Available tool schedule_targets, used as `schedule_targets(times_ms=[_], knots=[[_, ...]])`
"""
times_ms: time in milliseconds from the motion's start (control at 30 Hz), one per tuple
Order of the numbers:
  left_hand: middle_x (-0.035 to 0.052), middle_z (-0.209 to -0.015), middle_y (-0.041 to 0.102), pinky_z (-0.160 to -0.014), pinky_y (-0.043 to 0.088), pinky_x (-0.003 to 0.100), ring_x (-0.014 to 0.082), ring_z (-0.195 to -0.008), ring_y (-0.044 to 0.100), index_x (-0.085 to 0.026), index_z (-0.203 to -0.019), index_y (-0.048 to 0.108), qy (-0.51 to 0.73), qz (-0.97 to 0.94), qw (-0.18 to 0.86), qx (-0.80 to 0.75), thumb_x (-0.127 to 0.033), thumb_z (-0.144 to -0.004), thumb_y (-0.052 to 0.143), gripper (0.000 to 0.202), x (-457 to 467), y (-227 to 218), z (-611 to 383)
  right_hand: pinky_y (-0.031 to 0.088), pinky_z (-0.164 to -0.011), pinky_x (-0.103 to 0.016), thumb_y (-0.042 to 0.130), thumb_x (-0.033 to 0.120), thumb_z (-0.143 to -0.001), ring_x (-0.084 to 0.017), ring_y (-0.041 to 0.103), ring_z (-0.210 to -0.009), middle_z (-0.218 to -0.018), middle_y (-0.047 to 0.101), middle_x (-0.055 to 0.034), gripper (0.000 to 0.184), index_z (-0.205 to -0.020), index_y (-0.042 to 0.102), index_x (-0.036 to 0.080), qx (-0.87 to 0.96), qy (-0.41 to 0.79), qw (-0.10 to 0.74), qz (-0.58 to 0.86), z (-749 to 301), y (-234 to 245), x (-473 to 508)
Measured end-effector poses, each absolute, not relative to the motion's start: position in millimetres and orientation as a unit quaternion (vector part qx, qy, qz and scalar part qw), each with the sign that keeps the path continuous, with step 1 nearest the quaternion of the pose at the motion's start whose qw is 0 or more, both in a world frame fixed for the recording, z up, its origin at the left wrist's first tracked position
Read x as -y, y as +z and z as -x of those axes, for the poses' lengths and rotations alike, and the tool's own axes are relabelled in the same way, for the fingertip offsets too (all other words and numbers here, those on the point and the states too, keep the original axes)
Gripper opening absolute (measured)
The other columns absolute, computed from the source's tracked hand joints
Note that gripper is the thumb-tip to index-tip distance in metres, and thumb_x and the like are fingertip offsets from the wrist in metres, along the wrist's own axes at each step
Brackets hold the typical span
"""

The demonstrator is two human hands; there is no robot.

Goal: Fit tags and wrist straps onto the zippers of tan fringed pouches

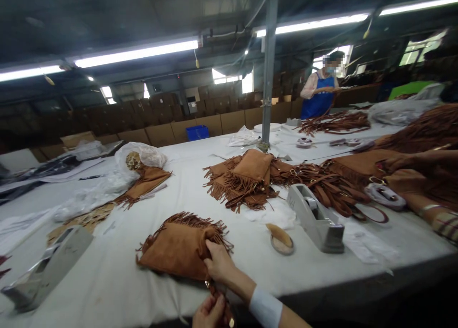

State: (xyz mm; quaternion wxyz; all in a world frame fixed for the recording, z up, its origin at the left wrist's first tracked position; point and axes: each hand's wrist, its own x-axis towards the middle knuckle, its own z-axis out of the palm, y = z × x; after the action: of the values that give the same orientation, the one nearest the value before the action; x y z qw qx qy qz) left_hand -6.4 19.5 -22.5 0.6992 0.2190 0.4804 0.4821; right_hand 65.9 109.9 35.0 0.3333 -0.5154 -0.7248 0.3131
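Note:
A brown suede bag with fringe [171,249] lies on the white-covered table in front of me. My right hand [220,261] grips its right end, thumb on top and the other fingers partly hidden at the edge. Below it, at the bottom of the view, my left hand [210,313] pinches a brown strap [228,313] with metal fittings. A small metal clasp [207,284] shows between the bag's corner and the left hand. Farther back, more fringed bags [246,173] are piled, with a heap of brown straps [325,182] to their right.
Grey tape dispensers stand at right [317,218] and left [50,266]. A tape roll [282,240] lies between the bag and the right dispenser. A co-worker's hands [404,173] handle a bag at right. A metal post [268,70] rises behind the pile. Another person [320,92] stands beyond.

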Motion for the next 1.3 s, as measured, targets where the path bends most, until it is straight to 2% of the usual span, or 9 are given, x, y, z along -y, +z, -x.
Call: schedule_targets(times_ms=[200, 300, 400, 733, 833, 933, 1000, 1067, 1300], knots=[[-0.0031, -0.051, 0.058, -0.037, 0.032, 0.016, 0.0071, -0.040, 0.051, -0.014, -0.064, 0.061, 0.511, -0.160, 0.705, -0.466, -0.036, -0.046, 0.091, 0.042, -47.0, -2.9, -8.4, 0.044, -0.075, -0.029, 0.058, 0.019, -0.079, -0.021, 0.062, -0.082, -0.086, 0.069, -0.0083, 0.010, -0.083, 0.066, 0.015, 0.729, 0.272, 0.343, 0.527, -105.8, 57.4, -122.3], [-0.0006, -0.059, 0.064, -0.039, 0.037, 0.015, 0.0086, -0.047, 0.058, -0.013, -0.071, 0.065, 0.521, -0.125, 0.723, -0.436, -0.030, -0.050, 0.091, 0.037, -49.4, 3.6, -21.6, 0.041, -0.066, -0.027, 0.042, 0.038, -0.092, -0.018, 0.058, -0.068, -0.070, 0.066, -0.0046, 0.039, -0.068, 0.064, 0.017, 0.687, 0.253, 0.357, 0.580, -139.6, 58.5, -88.0], [0.0013, -0.064, 0.068, -0.044, 0.041, 0.015, 0.0097, -0.053, 0.062, -0.013, -0.073, 0.067, 0.530, -0.090, 0.740, -0.405, -0.025, -0.051, 0.090, 0.035, -49.8, 12.2, -37.8, 0.039, -0.059, -0.025, 0.041, 0.045, -0.092, -0.016, 0.057, -0.061, -0.062, 0.064, -0.0019, 0.046, -0.063, 0.064, 0.018, 0.665, 0.310, 0.354, 0.579, -157.1, 57.9, -55.2], [0.0035, -0.064, 0.066, -0.052, 0.045, 0.019, 0.0107, -0.054, 0.059, -0.012, -0.073, 0.068, 0.482, -0.215, 0.732, -0.432, -0.043, -0.061, 0.082, 0.036, -57.3, 20.3, -44.8, 0.049, -0.073, -0.030, 0.052, 0.037, -0.082, -0.023, 0.067, -0.079, -0.082, 0.074, -0.0066, 0.029, -0.085, 0.073, 0.017, 0.605, 0.436, 0.378, 0.548, -168.4, 53.0, -50.8], [0.0033, -0.053, 0.061, -0.046, 0.041, 0.024, 0.0128, -0.045, 0.052, -0.013, -0.063, 0.067, 0.431, -0.388, 0.609, -0.541, -0.057, -0.074, 0.064, 0.046, -53.5, 24.7, -26.2, 0.048, -0.067, -0.029, 0.053, 0.035, -0.081, -0.022, 0.065, -0.072, -0.074, 0.071, -0.0050, 0.028, -0.090, 0.071, 0.016, 0.595, 0.403, 0.383, 0.580, -172.8, 43.7, -44.5], [0.0083, -0.077, 0.071, -0.074, 0.047, 0.032, 0.0223, -0.074, 0.061, -0.019, -0.080, 0.074, 0.453, -0.599, 0.415, -0.514, -0.045, -0.079, 0.063, 0.028, -58.7, 38.9, -9.3, 0.046, -0.062, -0.027, 0.053, 0.031, -0.083, -0.018, 0.062, -0.064, -0.070, 0.067, -0.0009, 0.031, -0.109, 0.064, 0.017, 0.615, 0.375, 0.388, 0.576, -176.1, 38.4, -40.9], [0.0094, -0.099, 0.072, -0.094, 0.038, 0.036, 0.0264, -0.098, 0.058, -0.024, -0.107, 0.071, 0.422, -0.696, 0.401, -0.420, -0.033, -0.079, 0.065, 0.029, -68.6, 49.4, -4.2, 0.046, -0.064, -0.025, 0.051, 0.026, -0.084, -0.016, 0.061, -0.065, -0.073, 0.066, 0.0001, 0.035, -0.118, 0.058, 0.019, 0.642, 0.365, 0.396, 0.546, -178.4, 37.8, -41.4], [0.0092, -0.095, 0.072, -0.093, 0.037, 0.035, 0.0261, -0.095, 0.058, -0.026, -0.117, 0.066, 0.359, -0.745, 0.437, -0.354, -0.029, -0.081, 0.062, 0.035, -80.0, 56.4, -4.3, 0.047, -0.066, -0.025, 0.048, 0.024, -0.085, -0.016, 0.061, -0.067, -0.074, 0.065, 0.0004, 0.037, -0.122, 0.053, 0.019, 0.657, 0.352, 0.405, 0.529, -181.8, 37.7, -43.0], [0.0050, -0.069, 0.069, -0.087, 0.032, 0.030, 0.0187, -0.071, 0.060, -0.028, -0.081, 0.077, 0.255, -0.829, 0.399, -0.298, -0.024, -0.080, 0.064, 0.013, -99.0, 52.8, -11.6, 0.048, -0.065, -0.025, 0.049, 0.023, -0.086, -0.017, 0.063, -0.068, -0.076, 0.067, -0.0008, 0.031, -0.116, 0.054, 0.019, 0.669, 0.348, 0.387, 0.530, -197.1, 26.9, -45.3]])
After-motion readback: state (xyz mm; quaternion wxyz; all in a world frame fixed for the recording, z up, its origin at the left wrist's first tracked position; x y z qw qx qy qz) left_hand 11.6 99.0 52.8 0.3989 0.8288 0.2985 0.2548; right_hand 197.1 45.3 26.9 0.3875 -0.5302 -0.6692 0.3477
